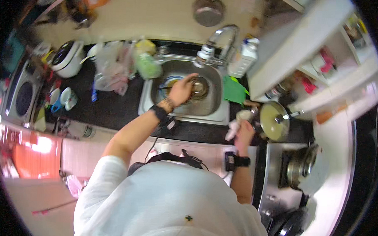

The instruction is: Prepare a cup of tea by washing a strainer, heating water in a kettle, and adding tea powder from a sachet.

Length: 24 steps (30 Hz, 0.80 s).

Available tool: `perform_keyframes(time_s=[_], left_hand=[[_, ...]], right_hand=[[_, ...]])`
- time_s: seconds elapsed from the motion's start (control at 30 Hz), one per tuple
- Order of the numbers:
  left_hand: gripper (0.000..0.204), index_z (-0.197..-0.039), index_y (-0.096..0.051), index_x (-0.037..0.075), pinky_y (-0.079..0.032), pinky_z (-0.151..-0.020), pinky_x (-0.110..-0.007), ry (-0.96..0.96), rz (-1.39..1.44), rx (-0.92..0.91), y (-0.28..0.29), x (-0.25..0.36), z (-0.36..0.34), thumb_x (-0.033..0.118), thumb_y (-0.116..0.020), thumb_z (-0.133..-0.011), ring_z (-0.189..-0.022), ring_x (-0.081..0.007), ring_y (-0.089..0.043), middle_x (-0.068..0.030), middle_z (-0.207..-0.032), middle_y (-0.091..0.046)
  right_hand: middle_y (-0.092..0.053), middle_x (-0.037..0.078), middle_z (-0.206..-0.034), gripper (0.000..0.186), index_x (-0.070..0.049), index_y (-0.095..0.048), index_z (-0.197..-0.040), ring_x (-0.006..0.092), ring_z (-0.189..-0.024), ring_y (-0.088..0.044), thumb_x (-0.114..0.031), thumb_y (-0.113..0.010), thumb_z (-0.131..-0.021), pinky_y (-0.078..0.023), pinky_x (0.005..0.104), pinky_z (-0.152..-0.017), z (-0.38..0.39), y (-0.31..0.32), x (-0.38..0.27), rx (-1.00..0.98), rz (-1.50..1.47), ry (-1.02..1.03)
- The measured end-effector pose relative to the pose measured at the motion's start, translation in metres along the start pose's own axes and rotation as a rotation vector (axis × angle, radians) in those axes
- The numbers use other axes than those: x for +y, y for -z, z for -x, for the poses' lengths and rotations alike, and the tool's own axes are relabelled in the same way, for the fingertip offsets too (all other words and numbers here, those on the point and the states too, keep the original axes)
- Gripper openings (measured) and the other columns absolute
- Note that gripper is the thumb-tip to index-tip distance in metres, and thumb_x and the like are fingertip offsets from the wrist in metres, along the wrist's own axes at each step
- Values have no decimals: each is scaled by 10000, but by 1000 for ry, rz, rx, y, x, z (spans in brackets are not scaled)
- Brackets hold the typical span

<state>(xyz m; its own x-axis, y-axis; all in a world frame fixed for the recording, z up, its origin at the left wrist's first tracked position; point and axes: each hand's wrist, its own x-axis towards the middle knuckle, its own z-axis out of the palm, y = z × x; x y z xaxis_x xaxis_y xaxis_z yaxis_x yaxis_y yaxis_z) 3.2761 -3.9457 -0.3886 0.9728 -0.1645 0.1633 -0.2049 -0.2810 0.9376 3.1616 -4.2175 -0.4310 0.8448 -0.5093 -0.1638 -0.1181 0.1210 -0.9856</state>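
In the head view, the left hand (pixel 181 91) is hanging over the sink (pixel 197 118), and the metal bowl (pixel 200 89) is lying in the sink just to the right of its palm, partly beneath its fingers; the bowl is looking round from above, so it is offering no long axis; the left hand is lying nearer to it, while the right hand (pixel 245 134) is staying outside the sink, to the lower right; the left fingers are stretching out over the bowl's far left side, but I cannot tell whether they are gripping its rim; the right fingers are closing on what is looking like a pale cloth (pixel 232 130), which is drooping to their left above the tabletop (pixel 79 109).

A blue-rimmed dish (pixel 168 80) is lying in the sink left of the bowl, the left hand partly covering it; the tap (pixel 203 55) is overhanging the far side of the sink, beyond the bowl; a green cloth (pixel 234 90) is lying beside the sink's right rim, between the sink and the pan (pixel 274 121); a white bottle (pixel 244 57) is standing behind it, and a green bag (pixel 148 66) is sitting at the sink's far left corner.
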Motion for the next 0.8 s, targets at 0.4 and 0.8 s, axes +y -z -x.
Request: perform_keyframes(time_s=[0.4,0.8], left_hand=[[436,-1170,-472,123,-407,-845,-350,316,-230,186,75,-54,85,400,-417,-837,-966,-302,-537,-159,-1039,-566],[460,-1176,-452,62,-461,-478,-271,599,278,679,330,-146,217,400,-394,-869,-556,-174,-562,-143,-773,-579]], right_hand=[[-578,189,-864,191,-32,-552,-950,331,-804,-564,-18,-464,-781,-443,371,-695,94,-144,-31,-688,578,729],[-587,69,-679,319,-23,-528,-1058,118,-559,-554,-246,-531,-830,-434,258,-543,228,-411,0,-1375,552,137]])
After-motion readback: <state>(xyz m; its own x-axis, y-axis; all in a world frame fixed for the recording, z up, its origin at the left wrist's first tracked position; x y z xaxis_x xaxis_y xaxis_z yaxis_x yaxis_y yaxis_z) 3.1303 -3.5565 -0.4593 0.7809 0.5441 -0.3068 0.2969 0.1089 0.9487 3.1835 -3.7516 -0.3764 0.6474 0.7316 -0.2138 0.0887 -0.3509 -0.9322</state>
